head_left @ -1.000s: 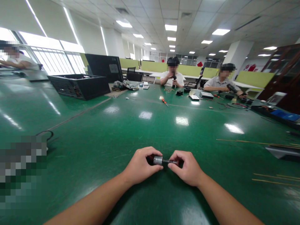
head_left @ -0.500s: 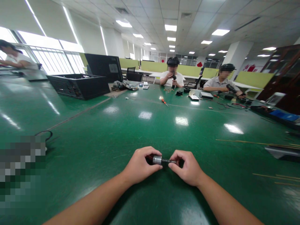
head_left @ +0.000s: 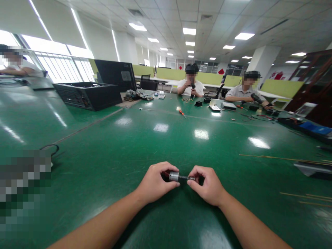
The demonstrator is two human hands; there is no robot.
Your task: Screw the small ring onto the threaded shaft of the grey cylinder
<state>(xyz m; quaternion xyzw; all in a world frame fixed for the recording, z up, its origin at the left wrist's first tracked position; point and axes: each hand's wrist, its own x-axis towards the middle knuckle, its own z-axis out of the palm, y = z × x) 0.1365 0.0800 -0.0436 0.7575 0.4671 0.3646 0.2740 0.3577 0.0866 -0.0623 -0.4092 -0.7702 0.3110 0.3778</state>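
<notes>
The small silver motor (head_left: 174, 176) sits between both hands just above the green worktop (head_left: 166, 138), close to its near edge and about midway along it. The left hand (head_left: 155, 183) is clenched around the motor's body, while the right hand (head_left: 207, 185) pinches the dark shaft (head_left: 187, 178) sticking out of it toward the right. Bare green surface lies around the hands on all sides. Thin wooden sticks (head_left: 285, 158) lie well apart toward the right edge, a black cable (head_left: 50, 148) toward the left edge, and an orange-handled screwdriver (head_left: 182, 113) far across toward the far edge.
</notes>
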